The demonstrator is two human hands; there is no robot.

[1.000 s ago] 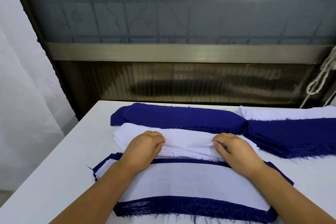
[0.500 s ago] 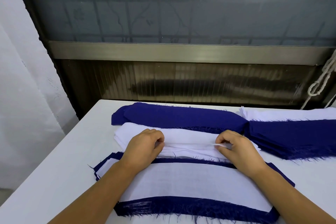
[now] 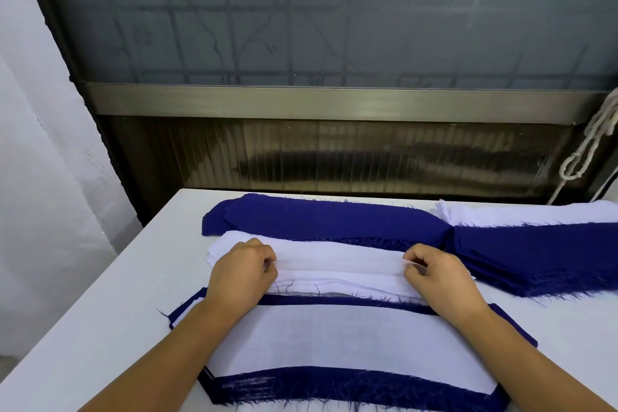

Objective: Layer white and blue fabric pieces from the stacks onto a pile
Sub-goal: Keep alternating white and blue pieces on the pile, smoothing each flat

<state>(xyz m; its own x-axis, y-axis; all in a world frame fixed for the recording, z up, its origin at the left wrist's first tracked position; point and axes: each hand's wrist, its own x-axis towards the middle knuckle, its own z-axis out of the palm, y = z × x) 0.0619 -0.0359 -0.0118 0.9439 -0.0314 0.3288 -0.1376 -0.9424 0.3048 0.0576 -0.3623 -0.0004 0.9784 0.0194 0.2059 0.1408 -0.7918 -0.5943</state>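
A stack of white fabric pieces (image 3: 337,264) lies mid-table, in front of a stack of blue pieces (image 3: 321,217). My left hand (image 3: 242,273) pinches the top white piece near its left end. My right hand (image 3: 438,274) pinches the same piece near its right end, and its near edge is lifted a little off the stack. Closest to me lies the layered pile (image 3: 351,341), a white piece on top with blue fabric showing all round it. Both forearms cross over this pile.
The white table (image 3: 110,328) ends at its left edge. At the right lie another blue stack (image 3: 541,257) and behind it a white stack (image 3: 535,216). A dark window wall rises behind the table; a knotted rope (image 3: 592,140) hangs at the right.
Both hands have closed tighter on the top white piece and drawn apart slightly. The piece's near edge has come up off the stack.
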